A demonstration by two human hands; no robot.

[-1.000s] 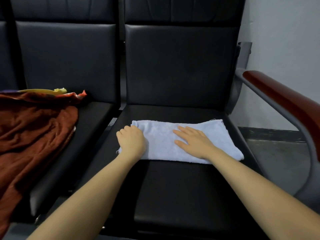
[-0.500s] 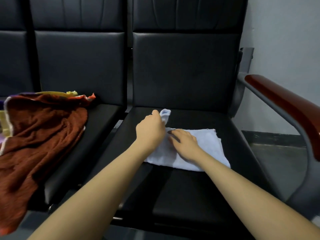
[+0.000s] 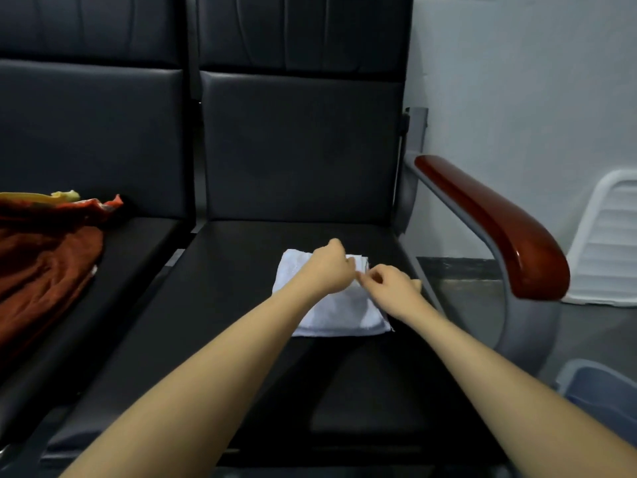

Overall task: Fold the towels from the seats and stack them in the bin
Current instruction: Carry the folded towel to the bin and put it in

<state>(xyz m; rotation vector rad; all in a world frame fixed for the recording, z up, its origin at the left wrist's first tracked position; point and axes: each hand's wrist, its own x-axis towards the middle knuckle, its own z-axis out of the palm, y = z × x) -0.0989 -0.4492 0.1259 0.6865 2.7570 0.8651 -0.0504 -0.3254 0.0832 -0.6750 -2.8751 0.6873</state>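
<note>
Both hands' curled fingers pinch the folded white towel (image 3: 339,313); bin (image 3: 601,391) contents unseen

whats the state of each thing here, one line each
small white terry towel: folded into a square, flat on the right black seat
left hand: fingers curled at the towel's far right edge
right hand: fingers curled beside it
rust-brown towel: unfolded, heaped on the left seat

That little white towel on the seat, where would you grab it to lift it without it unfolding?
Probably by its right edge, where both hands already meet: the left hand and right hand sit there. The white towel lies flat and folded, so pinching all layers from that side should keep it together.
</note>
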